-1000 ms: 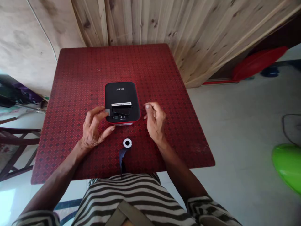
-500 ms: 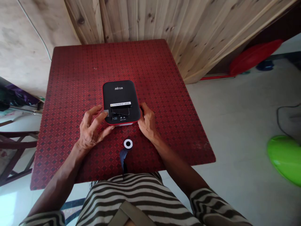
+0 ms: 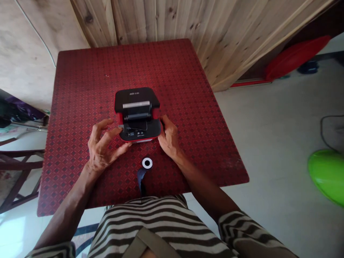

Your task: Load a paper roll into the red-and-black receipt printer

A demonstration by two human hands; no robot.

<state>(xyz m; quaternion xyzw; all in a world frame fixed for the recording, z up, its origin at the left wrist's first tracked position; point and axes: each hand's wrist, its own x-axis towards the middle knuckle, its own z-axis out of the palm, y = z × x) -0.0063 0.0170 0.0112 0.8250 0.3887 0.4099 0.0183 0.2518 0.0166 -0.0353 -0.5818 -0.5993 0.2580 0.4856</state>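
A black and red receipt printer (image 3: 137,97) sits on the table with its lid tilted up, baring a dark roller and the hollow inside. My left hand (image 3: 101,147) is at its left front corner, one finger on the grey tab (image 3: 121,127) and the thumb against the front edge; the other fingers are bent off to the side. Around the right side of the printer, my right hand (image 3: 170,138) is closed, its fingertips partly hidden. Nearer my body stands a small paper roll (image 3: 147,163) with a white core and a loose dark blue tail hanging toward the table edge.
The red patterned table (image 3: 193,104) meets a wooden plank wall (image 3: 172,21). A dark wooden chair (image 3: 20,172) is at the left. On the floor at the right lies a bright green rounded object (image 3: 326,175) beside a cable.
The printer's lid has sprung up from closed, exposing the inside. Both hands keep nearly the same places on the printer, and the paper roll stays put.
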